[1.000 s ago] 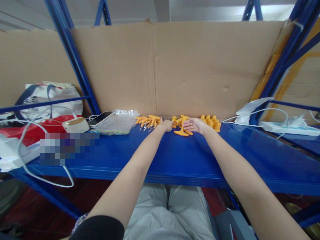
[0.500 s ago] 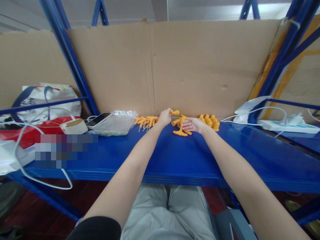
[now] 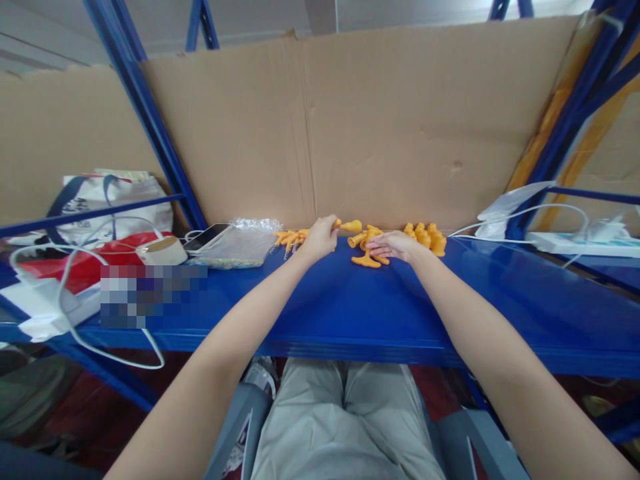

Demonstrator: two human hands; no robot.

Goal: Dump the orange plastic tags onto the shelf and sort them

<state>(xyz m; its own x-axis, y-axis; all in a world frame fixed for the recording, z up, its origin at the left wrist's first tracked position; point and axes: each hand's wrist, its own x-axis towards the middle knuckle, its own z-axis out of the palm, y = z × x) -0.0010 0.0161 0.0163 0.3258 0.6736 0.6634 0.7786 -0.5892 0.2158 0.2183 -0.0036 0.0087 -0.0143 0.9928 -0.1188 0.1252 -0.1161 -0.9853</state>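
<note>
My left hand (image 3: 321, 238) is closed, pinching an orange plastic piece with a rounded end (image 3: 353, 225) that points right, above the shelf near the cardboard. My right hand (image 3: 397, 247) lies palm partly up with its fingers stretched out, at a small pile of orange plastic pieces (image 3: 366, 261), one of them T-shaped. Whether its fingertips touch the pile I cannot tell. Behind my left hand, several orange pieces with small chains (image 3: 287, 238) lie partly hidden. Several upright orange pieces (image 3: 434, 239) stand to the right of my right hand.
A blue metal shelf (image 3: 320, 313) is backed by a cardboard sheet (image 3: 390, 127). On the left are a clear plastic bag (image 3: 240, 247), a phone (image 3: 207, 237), a white adapter (image 3: 161, 251), cables and a cloth bag (image 3: 120, 197). A power strip (image 3: 585, 243) lies at the right.
My left hand has shifted slightly left and turned, still with the orange piece, and now covers more of the chained pieces. My right hand stays by the pile. The view has tilted a little.
</note>
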